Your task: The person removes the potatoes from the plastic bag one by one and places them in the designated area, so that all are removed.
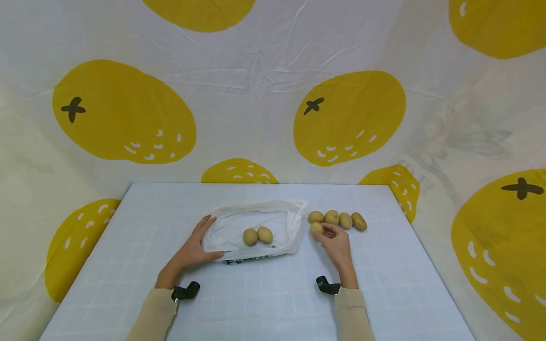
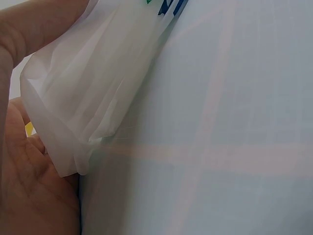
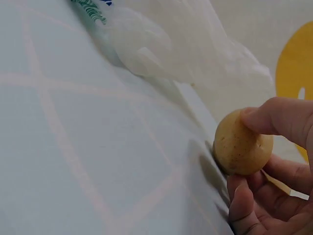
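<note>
In the head view a white plastic bag (image 1: pixel 247 220) lies with its mouth spread wide and two potatoes (image 1: pixel 265 235) inside. At the bag's left end my left hand (image 1: pixel 194 248) rests against the rim, thumb and fingers spread apart. The left wrist view shows the thin plastic (image 2: pixel 93 78) between thumb and palm; the fingertips are hidden. Right of the bag, my right hand (image 1: pixel 336 242) pinches a potato (image 3: pixel 243 142) between thumb and fingers, just above or on the table; I cannot tell which. Several more potatoes (image 1: pixel 332 217) lie in a row behind that hand.
Everything stands on a table (image 1: pixel 256 303) with a pale checked cover. A white cloth (image 1: pixel 239 123) printed with large yellow fruits hangs behind and at both sides. Each wrist carries a small black camera (image 1: pixel 327 285).
</note>
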Demonstrator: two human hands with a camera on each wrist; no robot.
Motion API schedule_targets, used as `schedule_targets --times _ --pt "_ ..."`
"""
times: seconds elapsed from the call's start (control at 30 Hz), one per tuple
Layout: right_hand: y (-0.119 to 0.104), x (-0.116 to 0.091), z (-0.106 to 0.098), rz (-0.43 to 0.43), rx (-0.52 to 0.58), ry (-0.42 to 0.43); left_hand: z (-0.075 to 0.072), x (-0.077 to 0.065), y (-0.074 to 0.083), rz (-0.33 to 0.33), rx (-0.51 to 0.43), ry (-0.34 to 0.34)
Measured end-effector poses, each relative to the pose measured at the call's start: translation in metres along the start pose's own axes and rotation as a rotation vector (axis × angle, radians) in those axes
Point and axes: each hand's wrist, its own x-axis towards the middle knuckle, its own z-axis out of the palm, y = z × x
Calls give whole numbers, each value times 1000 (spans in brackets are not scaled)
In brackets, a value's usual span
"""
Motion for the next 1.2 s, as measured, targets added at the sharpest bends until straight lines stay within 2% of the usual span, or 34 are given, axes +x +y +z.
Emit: schedule_targets --times 0.4,0.6,0.97,1.2 --pt "3 3 3 -3 -5 64 0 0 -2 21 -4 8" --pt "0 1 9 8 -58 78 0 -1 -1 34 -3 12" --pt "-3 2 14 2 -104 142 -1 0 0 15 -7 2" --pt "0 1 14 2 -100 145 -1 0 -1 10 -7 1"
